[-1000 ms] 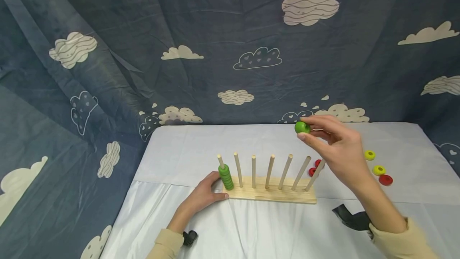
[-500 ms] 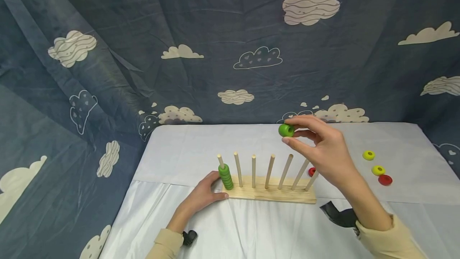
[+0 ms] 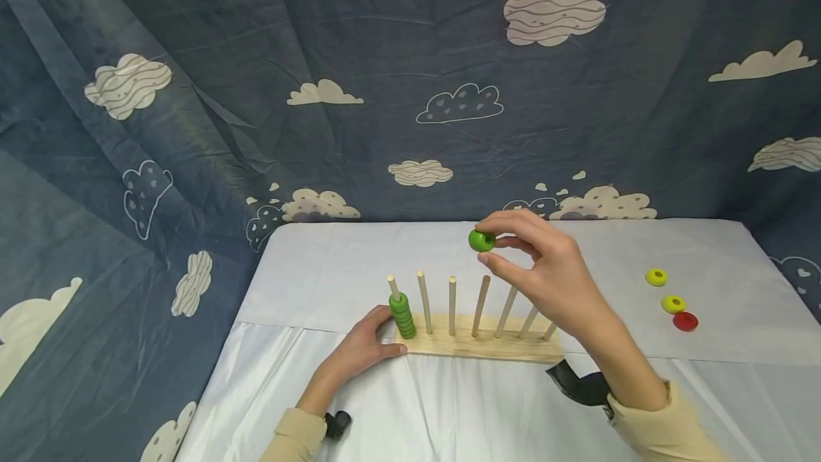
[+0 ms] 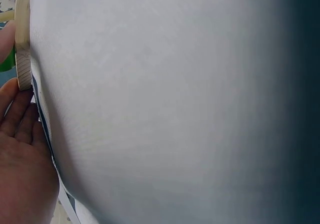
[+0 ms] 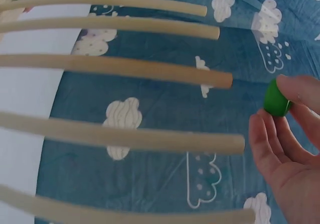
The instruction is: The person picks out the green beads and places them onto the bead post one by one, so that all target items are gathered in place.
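Observation:
My right hand (image 3: 553, 275) pinches a round green wooden bead (image 3: 480, 240) between thumb and fingers, with the bead's hole partly visible. It is held up above the middle pegs of a pale wooden peg board (image 3: 474, 350). In the right wrist view the green bead (image 5: 275, 99) is beyond the tips of the bare pegs (image 5: 190, 138). My left hand (image 3: 361, 344) grips the board's left end, thumb at the front edge and fingers behind. Beside it, several green beads (image 3: 402, 316) are stacked on the leftmost peg, whose tip sticks out above them.
Right of the board, two yellow beads (image 3: 673, 304) and a red bead (image 3: 685, 321) lie on the white cloth (image 3: 321, 262). My right forearm crosses over the board's right end and hides part of those pegs. A dark cloud-patterned curtain (image 3: 385, 55) hangs behind.
My right hand has moved left with the green bead, from beyond the right end pegs to above the middle ones. Red beads behind the board are now hidden. The left hand stays put.

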### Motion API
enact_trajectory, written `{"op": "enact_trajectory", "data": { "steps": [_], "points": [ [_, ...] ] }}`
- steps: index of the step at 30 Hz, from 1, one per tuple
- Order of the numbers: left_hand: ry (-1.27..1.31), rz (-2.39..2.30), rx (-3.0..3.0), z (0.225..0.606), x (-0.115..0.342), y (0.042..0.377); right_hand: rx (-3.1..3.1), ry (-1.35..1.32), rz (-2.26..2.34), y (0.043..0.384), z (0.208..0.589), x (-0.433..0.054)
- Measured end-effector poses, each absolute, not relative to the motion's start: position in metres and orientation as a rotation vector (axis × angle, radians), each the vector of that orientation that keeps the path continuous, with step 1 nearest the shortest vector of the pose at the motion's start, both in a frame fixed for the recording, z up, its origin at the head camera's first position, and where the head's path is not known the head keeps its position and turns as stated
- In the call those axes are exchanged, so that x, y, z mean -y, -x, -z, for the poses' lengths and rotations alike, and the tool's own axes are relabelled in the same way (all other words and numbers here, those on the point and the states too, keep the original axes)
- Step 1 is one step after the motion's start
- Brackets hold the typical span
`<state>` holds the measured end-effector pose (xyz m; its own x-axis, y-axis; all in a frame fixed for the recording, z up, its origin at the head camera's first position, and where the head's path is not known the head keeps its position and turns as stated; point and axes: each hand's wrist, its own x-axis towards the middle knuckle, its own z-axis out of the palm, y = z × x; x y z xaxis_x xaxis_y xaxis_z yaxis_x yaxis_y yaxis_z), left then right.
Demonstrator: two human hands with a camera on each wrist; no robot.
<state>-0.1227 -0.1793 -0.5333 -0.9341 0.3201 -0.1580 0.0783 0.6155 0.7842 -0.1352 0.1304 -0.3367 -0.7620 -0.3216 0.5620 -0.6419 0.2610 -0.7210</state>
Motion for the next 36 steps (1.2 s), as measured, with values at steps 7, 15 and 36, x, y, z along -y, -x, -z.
{"op": "enact_trajectory", "data": {
  "steps": [7, 15, 36],
  "points": [
    [-0.329, -1.225, -2.555, 0.531, 0.179, 0.122, 2.286, -0.920, -1.360, 0.136, 0.334, -0.117],
    [-0.338, -1.235, -2.544, 0.531, 0.179, 0.123, 2.325, -0.965, -1.335, 0.139, 0.336, -0.101],
    [-0.374, -1.255, -2.539, 0.531, 0.181, 0.123, 2.368, -1.310, -1.302, 0.154, 0.331, -0.061]
  ]
}}
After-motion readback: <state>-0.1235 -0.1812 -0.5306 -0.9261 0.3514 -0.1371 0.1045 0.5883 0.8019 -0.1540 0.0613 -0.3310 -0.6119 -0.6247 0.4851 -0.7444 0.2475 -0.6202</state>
